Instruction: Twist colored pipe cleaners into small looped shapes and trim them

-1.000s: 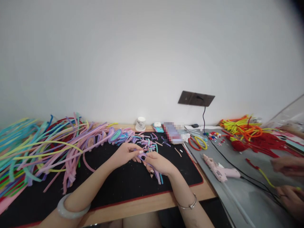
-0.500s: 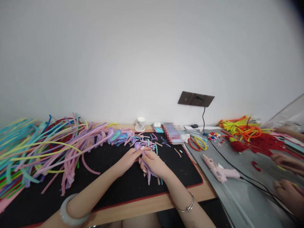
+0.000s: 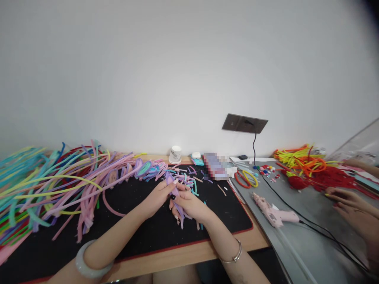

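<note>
Over the middle of the black mat (image 3: 136, 232), both hands meet around a bundle of purple fuzzy stems (image 3: 179, 209). My left hand (image 3: 160, 195) pinches its upper part, where a rounded loop shows above the fingers. My right hand (image 3: 189, 202) has its fingers wrapped round the lower part, and loose stem ends hang below. A small black spot shows on the bundle between the hands. Short cut stem pieces (image 3: 194, 185) lie just behind my right hand.
Long colourful stems (image 3: 65, 185) cover the left side. A paper cup (image 3: 175, 153) stands by the wall. Scissors (image 3: 246, 179), a pink glue gun (image 3: 275, 213) with its cord, and orange-yellow stems (image 3: 304, 157) lie right. Another person's hands (image 3: 352, 205) work at far right.
My hands have shifted slightly left and the bundle has turned, so the black spot now shows more clearly. The other person's hands at right have moved closer together.
</note>
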The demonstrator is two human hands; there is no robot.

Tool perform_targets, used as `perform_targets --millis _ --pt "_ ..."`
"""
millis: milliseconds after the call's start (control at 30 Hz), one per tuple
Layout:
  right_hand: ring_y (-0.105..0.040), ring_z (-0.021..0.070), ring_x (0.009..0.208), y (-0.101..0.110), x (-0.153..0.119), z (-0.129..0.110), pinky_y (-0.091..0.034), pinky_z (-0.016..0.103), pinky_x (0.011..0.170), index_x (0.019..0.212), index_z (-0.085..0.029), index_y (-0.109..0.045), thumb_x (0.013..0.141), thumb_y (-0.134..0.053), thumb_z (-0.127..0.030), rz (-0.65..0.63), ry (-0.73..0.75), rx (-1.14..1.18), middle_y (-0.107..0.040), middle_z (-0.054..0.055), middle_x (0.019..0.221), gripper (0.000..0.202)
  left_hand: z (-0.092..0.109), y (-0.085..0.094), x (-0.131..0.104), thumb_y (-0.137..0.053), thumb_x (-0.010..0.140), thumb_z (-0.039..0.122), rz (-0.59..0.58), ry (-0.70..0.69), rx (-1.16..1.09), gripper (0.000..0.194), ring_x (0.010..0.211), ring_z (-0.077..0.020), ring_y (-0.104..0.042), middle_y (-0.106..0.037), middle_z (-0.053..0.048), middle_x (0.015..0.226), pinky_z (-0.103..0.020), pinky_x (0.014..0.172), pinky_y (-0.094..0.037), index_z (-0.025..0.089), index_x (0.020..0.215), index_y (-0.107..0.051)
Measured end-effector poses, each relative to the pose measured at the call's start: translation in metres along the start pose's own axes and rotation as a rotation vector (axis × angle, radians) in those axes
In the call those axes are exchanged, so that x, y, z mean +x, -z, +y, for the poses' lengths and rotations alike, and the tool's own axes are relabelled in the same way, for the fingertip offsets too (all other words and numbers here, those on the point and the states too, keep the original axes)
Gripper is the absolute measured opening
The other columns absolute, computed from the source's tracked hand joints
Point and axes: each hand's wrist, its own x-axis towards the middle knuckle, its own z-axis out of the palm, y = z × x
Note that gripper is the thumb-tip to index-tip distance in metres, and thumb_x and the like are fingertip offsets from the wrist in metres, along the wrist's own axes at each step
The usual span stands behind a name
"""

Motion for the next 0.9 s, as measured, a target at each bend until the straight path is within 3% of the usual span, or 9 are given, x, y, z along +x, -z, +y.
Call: perform_targets --millis 167,300,400,600,700,900 --pt "-0.056 0.0124 0.044 0.001 0.000 0.002 -0.043 0.023 0.044 0.076 -0.012 -0.058 0.080 -0.052 -0.061 0.001 -0.009 0.044 -0.060 0.003 0.052 0.050 0.009 0.003 -0.002 -0.057 0.083 0.050 -0.020 -0.020 -0.130 0.038 0.058 -0.0150 -0.062 -0.072 -0.008 0.086 -0.026 0.056 -0.046 0.013 0.077 -0.062" --pt "-0.061 0.0138 0.056 -0.001 -0.003 -0.003 -0.049 0.026 0.054 0.090 -0.014 -0.061 0.077 -0.061 -0.049 0.099 -0.007 0.106 -0.065 0.004 0.067 0.037 0.008 0.005 -0.002 -0.058 0.080 0.054 -0.041 0.023 -0.151 0.040 0.044 -0.0120 -0.055 -0.070 -0.006 0.076 -0.024 0.042 -0.035 0.014 0.078 -0.059" --pt "-0.060 0.0126 0.061 -0.001 -0.004 -0.006 -0.050 0.026 0.057 0.096 -0.017 -0.061 0.068 -0.072 -0.042 0.157 0.000 0.141 -0.066 0.003 0.076 0.039 0.007 0.006 -0.002 -0.060 0.080 0.053 -0.051 0.020 -0.156 0.039 0.050 -0.0124 -0.056 -0.064 -0.002 0.064 -0.022 0.046 -0.036 0.014 0.076 -0.060" --pt "-0.052 0.0069 0.053 0.002 -0.002 -0.004 -0.043 0.020 0.052 0.082 -0.015 -0.061 0.064 -0.077 -0.038 0.208 0.043 0.124 -0.060 -0.003 0.066 0.033 0.011 0.005 -0.004 -0.063 0.076 0.054 -0.057 0.036 -0.164 0.040 0.065 -0.0166 -0.059 -0.065 -0.003 0.071 -0.030 0.065 -0.046 0.015 0.075 -0.062" --pt "-0.051 0.0070 0.050 0.002 -0.002 -0.005 -0.044 0.022 0.054 0.074 -0.013 -0.059 0.064 -0.077 -0.039 0.233 0.064 0.077 -0.056 -0.004 0.060 0.033 0.012 0.005 -0.004 -0.063 0.077 0.053 -0.087 0.029 -0.178 0.038 0.068 -0.0183 -0.062 -0.068 -0.005 0.075 -0.033 0.071 -0.048 0.015 0.075 -0.063" --pt "-0.051 0.0087 0.050 0.000 -0.003 -0.008 -0.041 0.023 0.052 0.071 -0.012 -0.059 0.059 -0.080 -0.039 0.259 0.064 0.008 -0.058 -0.003 0.059 0.036 0.008 0.004 -0.003 -0.062 0.079 0.050 -0.070 0.027 -0.190 0.037 0.064 -0.0183 -0.063 -0.068 -0.005 0.070 -0.031 0.068 -0.048 0.013 0.075 -0.063"
